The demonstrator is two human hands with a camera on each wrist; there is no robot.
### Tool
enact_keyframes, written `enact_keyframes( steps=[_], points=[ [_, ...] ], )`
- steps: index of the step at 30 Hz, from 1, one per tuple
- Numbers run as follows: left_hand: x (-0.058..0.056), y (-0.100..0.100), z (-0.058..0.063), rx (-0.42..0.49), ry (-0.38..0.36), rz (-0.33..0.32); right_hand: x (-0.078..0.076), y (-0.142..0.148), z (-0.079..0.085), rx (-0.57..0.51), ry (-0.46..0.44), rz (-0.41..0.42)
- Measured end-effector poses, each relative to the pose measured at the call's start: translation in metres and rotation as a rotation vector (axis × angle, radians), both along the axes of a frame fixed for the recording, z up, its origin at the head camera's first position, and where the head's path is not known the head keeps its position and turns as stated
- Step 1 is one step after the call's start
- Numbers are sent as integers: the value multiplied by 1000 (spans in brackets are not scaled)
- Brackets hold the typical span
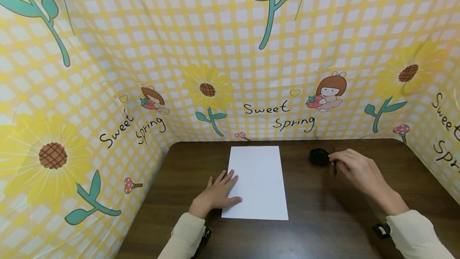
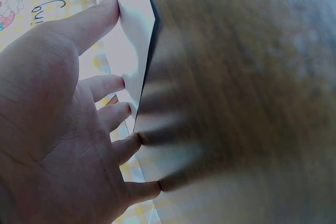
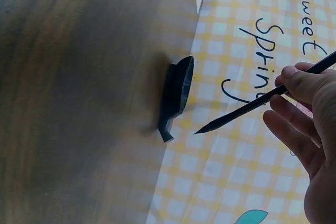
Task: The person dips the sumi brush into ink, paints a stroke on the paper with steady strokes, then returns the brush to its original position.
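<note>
My left hand (image 1: 215, 193) lies with fingers spread on the left side of a blank white sheet of paper (image 1: 258, 183). In the left wrist view, the fingertips (image 2: 113, 3) reach along the paper's edge. A slim black ink brush (image 3: 241, 109) is pinched between the thumb and fingers of my right hand (image 1: 359, 169). Its pointed tip slants down in the right wrist view, clear of a small black dish (image 3: 177, 90). That dish (image 1: 319, 157) sits on the table just left of the right hand, with a short lip sticking out at one side.
The dark wooden table (image 1: 309, 235) has rounded back corners. Around its back and sides hangs a yellow checked cloth (image 1: 223, 43) printed with flowers and lettering. The paper's far edge lies near the back of the table.
</note>
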State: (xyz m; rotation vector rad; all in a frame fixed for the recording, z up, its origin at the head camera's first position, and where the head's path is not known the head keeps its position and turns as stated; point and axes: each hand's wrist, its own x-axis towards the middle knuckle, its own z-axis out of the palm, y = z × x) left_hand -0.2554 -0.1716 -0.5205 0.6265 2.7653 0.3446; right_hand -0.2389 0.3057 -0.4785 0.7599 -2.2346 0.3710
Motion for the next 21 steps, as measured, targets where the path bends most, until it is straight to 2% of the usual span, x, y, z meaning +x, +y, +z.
enact_keyframes(
  steps=[15,21],
  points=[
    [1,2,3,3,1,1,-2,1,13,-81,45,8],
    [1,1,2,-16,-3,2,-5,-4,17,-122,55,-33]
  ],
)
